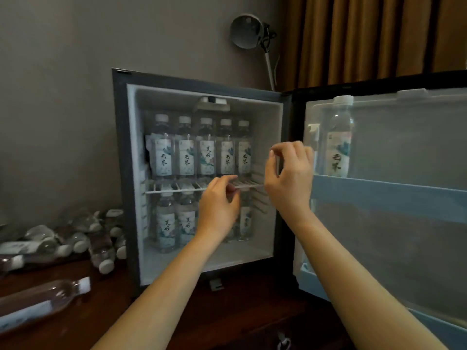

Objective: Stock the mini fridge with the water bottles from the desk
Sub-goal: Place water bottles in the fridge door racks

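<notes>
The mini fridge (121,173) stands open on the dark desk (227,311). Five upright water bottles (206,147) fill the wire shelf (174,190), and several more bottles (165,221) stand below it. One bottle (340,137) sits in the door rack (389,198). My left hand (218,205) hovers at the shelf's front rail, fingers loosely curled, fingertips at the rail. My right hand (290,178) is raised at the right end of the upper row, thumb and forefinger close together, holding nothing. Loose bottles (83,238) lie piled on the desk to the left.
A single bottle (43,299) lies on its side at the desk's near left. The fridge door (404,147) swings wide open to the right. A round lamp (246,31) is mounted on the wall above, beside brown curtains (366,34).
</notes>
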{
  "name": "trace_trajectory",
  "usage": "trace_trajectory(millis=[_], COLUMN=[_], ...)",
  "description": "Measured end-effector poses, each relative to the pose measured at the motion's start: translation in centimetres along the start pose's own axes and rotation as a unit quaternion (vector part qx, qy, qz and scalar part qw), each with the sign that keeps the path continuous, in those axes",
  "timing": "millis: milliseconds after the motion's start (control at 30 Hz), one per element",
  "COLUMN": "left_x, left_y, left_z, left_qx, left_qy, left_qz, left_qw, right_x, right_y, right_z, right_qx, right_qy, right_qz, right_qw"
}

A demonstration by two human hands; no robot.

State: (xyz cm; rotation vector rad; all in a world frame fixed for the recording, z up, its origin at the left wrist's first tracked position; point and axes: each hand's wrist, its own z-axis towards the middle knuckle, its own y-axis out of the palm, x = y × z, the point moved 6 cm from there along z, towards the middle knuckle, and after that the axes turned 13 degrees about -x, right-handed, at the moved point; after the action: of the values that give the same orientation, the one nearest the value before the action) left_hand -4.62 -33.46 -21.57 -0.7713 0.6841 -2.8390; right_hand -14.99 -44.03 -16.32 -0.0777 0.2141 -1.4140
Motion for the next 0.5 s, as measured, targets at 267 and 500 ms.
trace_trajectory(millis=[267,500], left_x=[-9.5,-19.8], left_y=[-12.2,-20.5], left_z=[-8.4,-17.7], left_qx=[0.142,0.057], left_qy=[-0.082,-0.311], left_qz=[0.126,0.239], left_qw=[0.978,0.918], right_x=[-10.3,-20.4], right_y=[12.2,22.6], right_z=[-5.9,-15.2], right_qx=[-0.176,-0.442], right_qy=[-0.047,-0.067], right_qz=[0.147,0.247], right_qw=[0.972,0.859])
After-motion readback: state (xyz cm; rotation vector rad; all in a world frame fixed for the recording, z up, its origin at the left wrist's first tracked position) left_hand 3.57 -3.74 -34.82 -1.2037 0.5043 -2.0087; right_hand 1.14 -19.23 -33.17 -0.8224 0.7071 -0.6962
